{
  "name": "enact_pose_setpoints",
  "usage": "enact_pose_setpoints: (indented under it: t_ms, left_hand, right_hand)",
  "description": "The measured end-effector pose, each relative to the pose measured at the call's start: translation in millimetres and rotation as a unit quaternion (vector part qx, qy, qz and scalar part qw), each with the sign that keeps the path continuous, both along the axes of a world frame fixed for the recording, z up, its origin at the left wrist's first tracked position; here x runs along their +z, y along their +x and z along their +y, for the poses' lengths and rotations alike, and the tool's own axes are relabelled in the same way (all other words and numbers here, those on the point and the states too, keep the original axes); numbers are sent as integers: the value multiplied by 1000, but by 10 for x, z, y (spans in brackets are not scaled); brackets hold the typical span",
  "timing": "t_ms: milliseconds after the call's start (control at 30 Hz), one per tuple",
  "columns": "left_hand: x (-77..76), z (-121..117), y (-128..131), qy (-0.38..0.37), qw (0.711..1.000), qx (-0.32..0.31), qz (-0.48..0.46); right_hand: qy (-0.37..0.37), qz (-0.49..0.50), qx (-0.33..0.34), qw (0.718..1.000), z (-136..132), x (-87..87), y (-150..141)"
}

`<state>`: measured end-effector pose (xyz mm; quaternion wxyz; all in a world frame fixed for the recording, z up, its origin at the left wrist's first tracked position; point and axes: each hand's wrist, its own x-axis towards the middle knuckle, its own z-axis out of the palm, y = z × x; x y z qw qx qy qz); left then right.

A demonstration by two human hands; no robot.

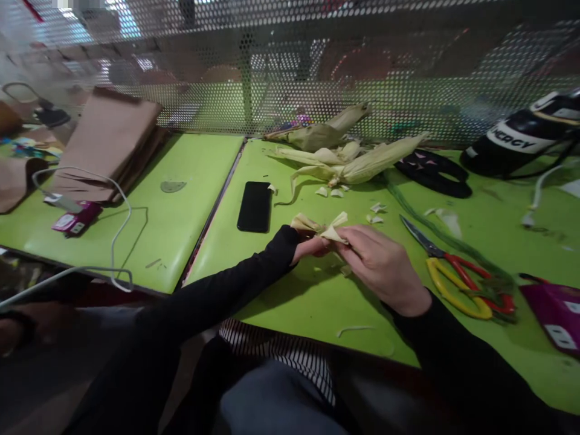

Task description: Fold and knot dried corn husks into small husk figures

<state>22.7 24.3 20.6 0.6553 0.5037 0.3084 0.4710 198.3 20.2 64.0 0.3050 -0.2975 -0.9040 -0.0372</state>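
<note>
Between my two hands, just above the green table, is a small bow-like piece of pale corn husk. My left hand grips it from the left, its fingers closed and partly covered by a black sleeve. From the right, the fingers of my right hand pinch the other side of the husk. Beyond them lies a pile of dried corn husks, with several small cut scraps in front. Scissors with yellow and red handles rest to the right of my right hand.
A black phone lies left of my hands. Brown paper bags, a white cable and a purple box are farther left. At right are a roll of black tape, a black bottle and another purple box. Perforated metal stands behind.
</note>
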Motion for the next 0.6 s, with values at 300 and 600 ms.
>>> enact_pose_setpoints:
  t_ms: [300, 600]
  left_hand:
    - [-41, -67, 16, 21, 999, 34, 7]
    - [59, -29, 3, -7, 998, 62, -12]
  right_hand:
    - [-105, 52, -6, 993, 6, 2, 52]
    - [-212, 147, -23, 966, -54, -31, 17]
